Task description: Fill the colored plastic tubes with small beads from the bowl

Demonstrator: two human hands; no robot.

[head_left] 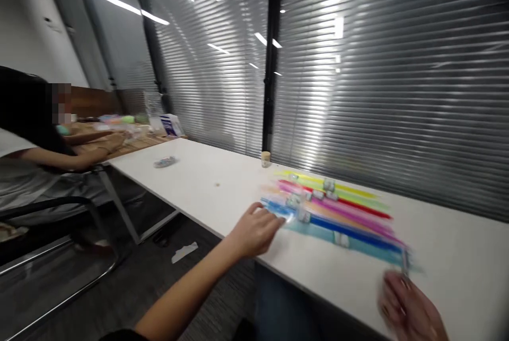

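Observation:
Bundles of long thin coloured strips lie side by side on the white table, with pale printed bands around them: a blue bundle point(353, 233), a light blue bundle point(368, 248), a red bundle point(363, 207) and a yellow bundle point(353, 190) among them. At their near left end, my left hand point(256, 230) is closed in a pinch, with a small shiny whitish bit at its fingertips. My right hand point(411, 301), smeared by motion, is closed on a slim grey object point(404, 262) close to the right end of the blue bundle. I cannot make out its kind.
A small pale cup-like container point(265, 159) stands near the blinds point(358, 92). Further left on the white table point(199, 171) lies a small clear packet point(165, 162). A co-worker point(35, 134) sits at a wooden table at left, beside a metal-framed chair point(99, 229).

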